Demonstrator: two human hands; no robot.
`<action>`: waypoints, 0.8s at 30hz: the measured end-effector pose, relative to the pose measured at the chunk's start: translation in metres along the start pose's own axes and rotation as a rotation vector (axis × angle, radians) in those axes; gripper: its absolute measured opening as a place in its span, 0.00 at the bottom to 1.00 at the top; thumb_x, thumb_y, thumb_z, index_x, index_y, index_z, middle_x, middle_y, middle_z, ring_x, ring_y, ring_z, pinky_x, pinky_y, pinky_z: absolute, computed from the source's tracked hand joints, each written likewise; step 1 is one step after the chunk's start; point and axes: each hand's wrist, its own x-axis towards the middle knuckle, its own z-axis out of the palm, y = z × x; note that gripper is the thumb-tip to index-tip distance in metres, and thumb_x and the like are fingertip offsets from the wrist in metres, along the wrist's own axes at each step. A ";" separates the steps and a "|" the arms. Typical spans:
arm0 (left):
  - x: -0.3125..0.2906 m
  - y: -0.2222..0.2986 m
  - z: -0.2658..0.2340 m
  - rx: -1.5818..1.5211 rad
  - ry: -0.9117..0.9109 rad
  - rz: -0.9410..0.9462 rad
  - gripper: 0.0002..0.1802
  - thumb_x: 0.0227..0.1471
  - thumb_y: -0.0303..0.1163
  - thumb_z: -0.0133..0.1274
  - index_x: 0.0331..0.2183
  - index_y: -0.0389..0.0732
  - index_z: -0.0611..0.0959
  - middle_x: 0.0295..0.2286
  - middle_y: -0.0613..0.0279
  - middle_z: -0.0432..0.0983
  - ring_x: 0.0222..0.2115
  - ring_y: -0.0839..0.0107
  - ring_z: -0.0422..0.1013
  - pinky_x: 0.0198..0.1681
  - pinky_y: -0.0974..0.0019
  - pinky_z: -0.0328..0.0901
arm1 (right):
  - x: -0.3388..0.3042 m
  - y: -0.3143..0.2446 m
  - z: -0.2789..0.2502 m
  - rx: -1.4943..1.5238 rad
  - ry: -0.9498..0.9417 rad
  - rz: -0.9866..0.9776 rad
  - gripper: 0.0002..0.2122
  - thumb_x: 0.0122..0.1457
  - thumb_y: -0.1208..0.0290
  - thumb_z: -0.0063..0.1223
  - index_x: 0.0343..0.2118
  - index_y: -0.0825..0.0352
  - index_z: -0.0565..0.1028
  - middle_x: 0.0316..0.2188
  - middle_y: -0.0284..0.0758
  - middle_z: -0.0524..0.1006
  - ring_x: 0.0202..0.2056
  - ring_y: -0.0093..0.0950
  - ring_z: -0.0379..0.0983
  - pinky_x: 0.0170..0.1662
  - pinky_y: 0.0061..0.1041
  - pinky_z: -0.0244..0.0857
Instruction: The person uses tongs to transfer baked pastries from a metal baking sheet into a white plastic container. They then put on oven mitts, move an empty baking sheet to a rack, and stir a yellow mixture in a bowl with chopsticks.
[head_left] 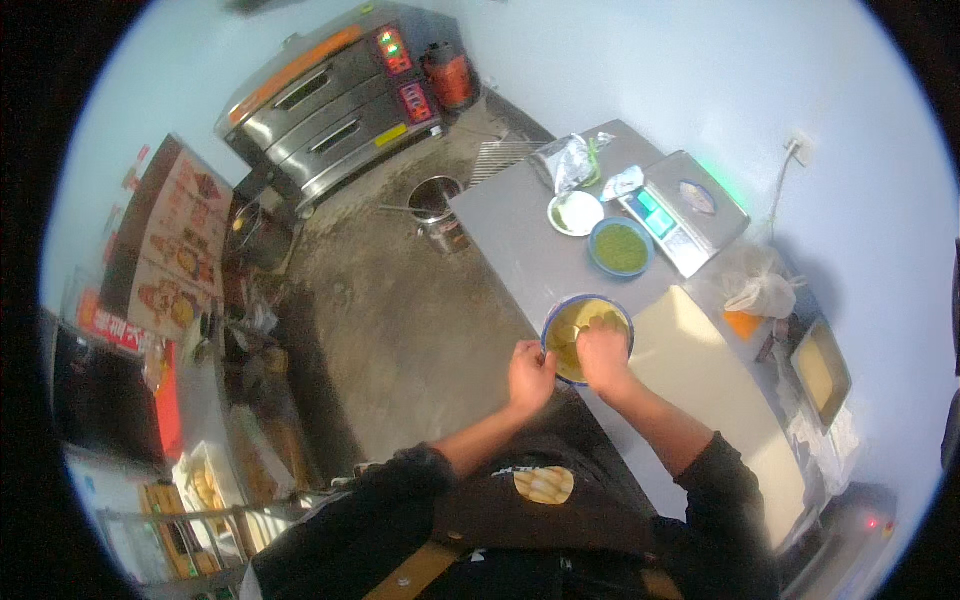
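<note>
A bowl with a blue rim (588, 297) stands at the left edge of the grey worktable, holding a yellowish, pasty mixture (565, 335). My left hand (531, 376) is closed on the bowl's left side, with its thumb at the rim. Down inside the bowl is my right hand (604, 358), its fingers curled into the mixture. What those fingers hold, if anything, is hidden. Just beyond the bowl sits a blue bowl (620, 248) of green powder or fine crumbs. A white bowl (575, 213) with some green in it stands behind that.
A digital scale (665, 225) and crumpled bags (575, 165) occupy the table's far end. To the right lie a pale board (700, 365) and a rectangular tray (822, 375). A metal pot (435, 200) stands on the floor, and a two-deck oven (325, 110) at the back.
</note>
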 end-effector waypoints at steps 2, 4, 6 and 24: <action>-0.005 -0.003 -0.012 0.014 0.029 -0.041 0.09 0.51 0.29 0.59 0.27 0.32 0.82 0.37 0.46 0.78 0.36 0.50 0.74 0.39 0.54 0.69 | 0.005 -0.013 -0.004 0.027 -0.016 -0.046 0.05 0.49 0.72 0.58 0.28 0.62 0.83 0.32 0.36 0.79 0.36 0.36 0.78 0.37 0.36 0.71; -0.015 -0.005 -0.021 0.027 0.061 -0.092 0.09 0.51 0.29 0.59 0.28 0.32 0.83 0.38 0.46 0.78 0.37 0.51 0.75 0.40 0.54 0.69 | 0.005 -0.023 -0.009 0.079 -0.026 -0.100 0.04 0.48 0.73 0.59 0.27 0.63 0.82 0.32 0.38 0.80 0.35 0.37 0.79 0.36 0.37 0.71; -0.027 -0.005 -0.028 0.036 0.117 -0.129 0.09 0.51 0.29 0.59 0.29 0.32 0.83 0.38 0.46 0.78 0.37 0.51 0.75 0.40 0.54 0.69 | 0.001 -0.030 -0.015 0.152 -0.028 -0.165 0.03 0.48 0.74 0.60 0.27 0.63 0.82 0.32 0.39 0.80 0.35 0.39 0.79 0.36 0.38 0.71; -0.259 0.004 -0.038 0.144 0.681 -0.514 0.16 0.53 0.35 0.58 0.24 0.30 0.81 0.26 0.42 0.76 0.29 0.51 0.75 0.35 0.50 0.68 | -0.153 -0.048 -0.056 0.676 0.163 -0.640 0.03 0.51 0.73 0.57 0.28 0.65 0.79 0.33 0.39 0.75 0.39 0.40 0.73 0.43 0.41 0.66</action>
